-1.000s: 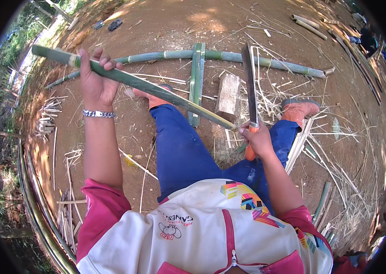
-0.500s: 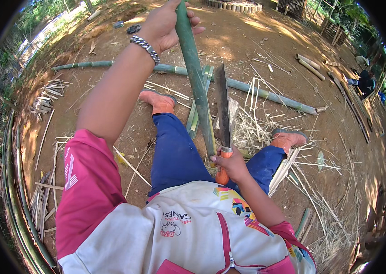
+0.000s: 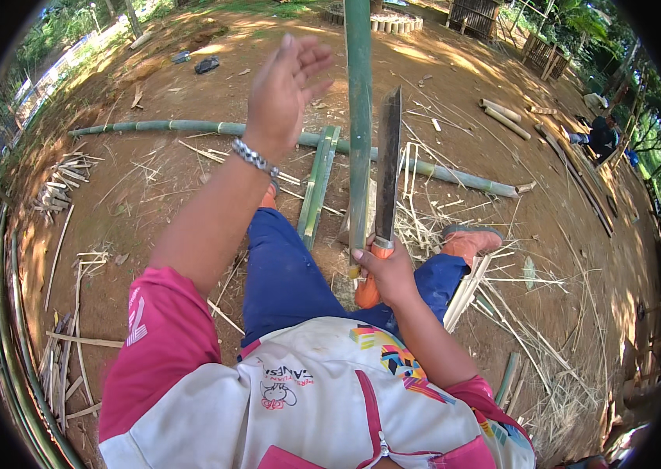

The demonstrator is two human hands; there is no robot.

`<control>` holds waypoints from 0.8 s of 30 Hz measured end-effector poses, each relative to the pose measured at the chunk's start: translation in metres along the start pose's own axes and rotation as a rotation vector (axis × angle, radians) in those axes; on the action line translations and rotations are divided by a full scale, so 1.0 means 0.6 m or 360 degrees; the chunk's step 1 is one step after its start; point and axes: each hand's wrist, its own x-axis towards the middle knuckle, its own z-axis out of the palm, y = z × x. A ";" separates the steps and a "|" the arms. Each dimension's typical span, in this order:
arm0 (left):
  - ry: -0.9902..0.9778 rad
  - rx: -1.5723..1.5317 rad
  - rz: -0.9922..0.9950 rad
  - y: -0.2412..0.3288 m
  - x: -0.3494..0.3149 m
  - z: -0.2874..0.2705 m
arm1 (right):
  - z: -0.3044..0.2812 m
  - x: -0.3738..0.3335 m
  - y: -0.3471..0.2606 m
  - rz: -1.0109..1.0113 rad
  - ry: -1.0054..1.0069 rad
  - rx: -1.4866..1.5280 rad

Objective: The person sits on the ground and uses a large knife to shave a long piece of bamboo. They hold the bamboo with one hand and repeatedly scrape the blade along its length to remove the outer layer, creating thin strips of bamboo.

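Note:
My right hand (image 3: 391, 273) grips the orange handle of a machete (image 3: 388, 164), its dark blade pointing up and away. The thumb of that hand also presses the lower end of a long green split bamboo piece (image 3: 359, 117), which stands nearly upright just left of the blade. The bamboo's upper end runs out of the picture. To the left of it is my left hand (image 3: 283, 102), raised and empty, fingers apart and off the bamboo. Green split bamboo lengths (image 3: 317, 191) lie on the ground between my legs.
A long bamboo pole (image 3: 166, 126) lies across the ground ahead. Thin pale strips (image 3: 530, 336) litter the right, and a pile of short pieces (image 3: 64, 181) lies left. Green poles (image 3: 3, 328) line the left edge. Another person (image 3: 602, 139) is far right.
My left hand has let go of the bamboo piece and moved down and left of it. The bamboo has swung from leaning left to nearly upright. My right hand keeps its hold.

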 end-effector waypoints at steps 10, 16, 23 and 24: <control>-0.0240 0.0222 -0.0919 -0.253 -0.295 -0.012 | 0.013 0.023 0.028 -0.0056 0.0199 0.0175; -0.0127 0.1439 -0.0753 -0.218 -0.297 -0.087 | -0.049 0.005 0.084 0.0149 0.0398 0.0111; -0.0233 0.1706 -0.0558 -0.184 -0.351 -0.181 | -0.106 -0.020 0.134 0.0205 0.0603 0.0256; -0.0269 0.1740 -0.0476 -0.182 -0.358 -0.183 | -0.108 -0.023 0.137 0.0222 0.0602 0.0249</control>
